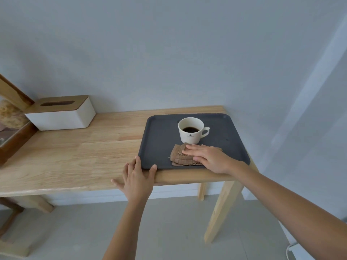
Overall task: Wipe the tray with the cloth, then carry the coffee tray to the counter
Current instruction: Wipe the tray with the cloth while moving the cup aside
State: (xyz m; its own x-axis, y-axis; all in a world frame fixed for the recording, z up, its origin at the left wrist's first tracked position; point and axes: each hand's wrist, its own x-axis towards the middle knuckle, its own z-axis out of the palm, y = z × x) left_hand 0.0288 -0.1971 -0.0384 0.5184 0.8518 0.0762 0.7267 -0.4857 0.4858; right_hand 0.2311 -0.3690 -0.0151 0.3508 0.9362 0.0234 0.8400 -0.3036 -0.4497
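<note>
I see soft, even daylight with no glare. A pale band of light slants down the wall at right. Shadows under the counter are faint. Wide-angle bending curves the edges, and detail is slightly soft throughout.

Dark grey tray on a wooden worktop, bearing a white cup of black coffee; right hand flat on a folded brown cloth, left hand at the tray's near-left corner.
</note>
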